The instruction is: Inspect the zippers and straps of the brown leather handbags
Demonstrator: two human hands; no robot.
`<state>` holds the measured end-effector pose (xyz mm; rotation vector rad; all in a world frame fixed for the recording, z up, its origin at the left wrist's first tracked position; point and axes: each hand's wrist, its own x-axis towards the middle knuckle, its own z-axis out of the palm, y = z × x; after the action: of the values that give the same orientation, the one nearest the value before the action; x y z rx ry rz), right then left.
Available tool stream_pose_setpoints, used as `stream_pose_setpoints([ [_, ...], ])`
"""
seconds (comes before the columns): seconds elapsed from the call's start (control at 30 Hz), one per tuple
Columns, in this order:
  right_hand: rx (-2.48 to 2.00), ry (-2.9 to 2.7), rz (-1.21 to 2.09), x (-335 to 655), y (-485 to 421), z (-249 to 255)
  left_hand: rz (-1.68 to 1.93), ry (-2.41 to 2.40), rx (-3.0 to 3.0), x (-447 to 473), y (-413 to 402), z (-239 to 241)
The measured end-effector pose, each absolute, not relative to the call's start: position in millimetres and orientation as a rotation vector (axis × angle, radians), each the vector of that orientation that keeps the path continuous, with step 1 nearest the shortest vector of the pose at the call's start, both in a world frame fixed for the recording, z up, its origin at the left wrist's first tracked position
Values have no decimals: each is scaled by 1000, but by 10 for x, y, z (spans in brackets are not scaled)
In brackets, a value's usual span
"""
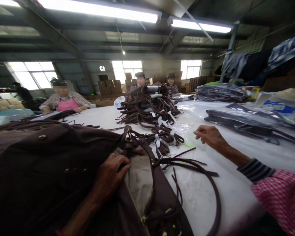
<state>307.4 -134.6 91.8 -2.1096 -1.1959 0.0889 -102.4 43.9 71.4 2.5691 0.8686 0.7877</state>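
Note:
A dark brown handbag (162,191) lies in front of me, its zipper (135,205) undone and the pale lining (140,173) showing. My left hand (111,170) is closed on the edge of the bag's opening, with some fingertips hidden inside it. Over the table to the right, my right hand (208,136) hangs with thumb and fingers pinched together; anything between them is too small to make out. Near that hand lie bundled brown straps (163,147) wrapped with white bands. A long brown handle (217,200) curves off the bag onto the white table (196,193).
A tall heap of brown straps (147,106) stands mid-table. Dark bags in clear plastic (245,123) lie at the right, with another wrapped stack (218,91) behind. A person in a pink apron (68,104) sits across on the left; two more people are behind the heap.

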Motion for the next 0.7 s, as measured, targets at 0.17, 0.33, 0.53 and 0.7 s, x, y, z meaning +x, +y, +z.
stream_pose_setpoints([
  [0.17, -2035, -1484, -37, 2849, -837, 1120, 761, 856, 2595, -1027, 414, 702],
  [0.33, -2057, -1875, -101, 2373, -227, 887, 769, 872, 2597, -1010, 353, 708],
  [0.53, -2117, -2133, -418, 2156, 190, 606, 793, 895, 2581, -999, 278, 731],
  [0.7, -2043, -2292, -649, 2275, -41, 866, 794, 891, 2559, -998, 265, 752],
])
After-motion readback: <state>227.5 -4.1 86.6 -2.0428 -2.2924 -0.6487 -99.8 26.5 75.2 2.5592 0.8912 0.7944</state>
